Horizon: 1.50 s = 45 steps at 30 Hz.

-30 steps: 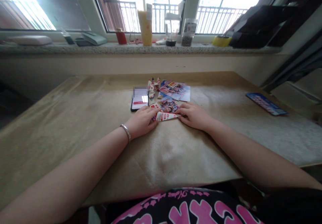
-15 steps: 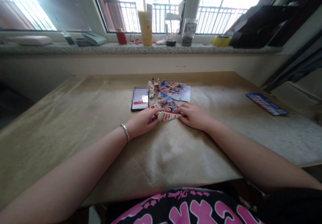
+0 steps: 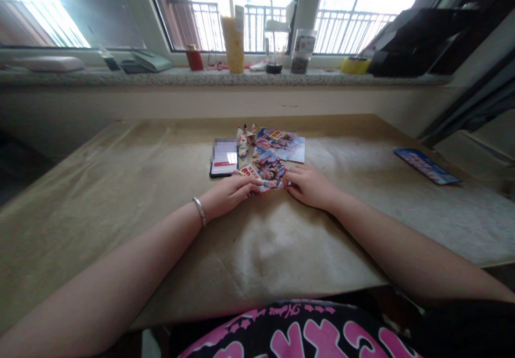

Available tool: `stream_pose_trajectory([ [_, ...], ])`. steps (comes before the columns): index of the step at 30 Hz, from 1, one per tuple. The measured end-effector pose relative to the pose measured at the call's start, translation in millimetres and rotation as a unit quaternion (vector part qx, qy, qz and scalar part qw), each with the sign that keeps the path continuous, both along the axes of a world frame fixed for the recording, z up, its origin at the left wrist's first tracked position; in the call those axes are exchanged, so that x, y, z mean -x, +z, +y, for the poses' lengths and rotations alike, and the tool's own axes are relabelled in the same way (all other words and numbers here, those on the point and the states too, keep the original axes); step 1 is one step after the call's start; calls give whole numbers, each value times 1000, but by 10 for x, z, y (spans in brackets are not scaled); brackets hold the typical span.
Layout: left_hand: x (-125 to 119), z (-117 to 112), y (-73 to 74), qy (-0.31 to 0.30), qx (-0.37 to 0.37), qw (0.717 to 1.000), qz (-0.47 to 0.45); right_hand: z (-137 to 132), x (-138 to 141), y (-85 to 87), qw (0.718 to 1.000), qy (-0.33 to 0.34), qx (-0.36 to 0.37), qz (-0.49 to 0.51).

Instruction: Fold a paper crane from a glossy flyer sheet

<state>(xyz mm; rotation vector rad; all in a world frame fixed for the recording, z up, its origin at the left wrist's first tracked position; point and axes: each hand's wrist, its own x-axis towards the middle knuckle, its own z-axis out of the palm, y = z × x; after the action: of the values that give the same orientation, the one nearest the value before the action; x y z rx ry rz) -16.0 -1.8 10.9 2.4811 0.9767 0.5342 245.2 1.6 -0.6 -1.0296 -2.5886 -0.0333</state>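
Note:
A colourful printed paper sheet [image 3: 270,173] with photos and red lettering lies on the table in front of me. My left hand [image 3: 231,192], a silver bangle at its wrist, grips the sheet's near left edge, the fingers over the top and the thumb mostly hidden. At the right edge, my right hand [image 3: 306,184] pinches the paper between curled fingers and thumb. Just beyond the left hand lies a phone [image 3: 224,158] with a lit, partly blurred screen. A folded paper figure [image 3: 246,140] stands beside it, and more printed sheets [image 3: 295,150] are stacked behind the held one.
A blue printed leaflet [image 3: 426,166] lies at the far right of the cloth-covered table [image 3: 161,186]. On the stone windowsill [image 3: 333,79] stand a tall yellow-filled cup [image 3: 233,44], a red jar [image 3: 194,58], clear containers [image 3: 302,52], yellow tape [image 3: 354,65] and a black bag [image 3: 406,41].
The near edge's pale, red-marked underside, turned up before, is out of sight now, and the sheet's photo side shows more. My left hand's fingers have shifted slightly over the paper; the right stays nearly still.

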Motion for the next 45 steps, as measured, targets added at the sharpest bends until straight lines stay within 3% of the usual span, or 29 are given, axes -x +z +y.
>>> stream_pose_trajectory([
  [5, -27, -2, -2, -69, -54, 996, 15, -21, -7, 8, 999, 24, 31, 23],
  [10, -43, -6, -12, -86, -72, 994, 5, -49, 10, 33, 999, 23, 43, 20],
  [22, -58, 6, -96, -93, -135, 985, 46, -62, 27, 30, 998, 36, 43, 26],
  [33, -75, -57, -37, -38, -160, 979, 117, -103, 116, 18, 991, 126, -36, -29],
  [38, -81, -54, -29, -35, -189, 975, 115, -127, 141, 31, 990, 113, -69, -51],
  [45, -68, -36, -15, -67, -201, 971, 114, 12, 6, 20, 991, 129, -17, 8],
])
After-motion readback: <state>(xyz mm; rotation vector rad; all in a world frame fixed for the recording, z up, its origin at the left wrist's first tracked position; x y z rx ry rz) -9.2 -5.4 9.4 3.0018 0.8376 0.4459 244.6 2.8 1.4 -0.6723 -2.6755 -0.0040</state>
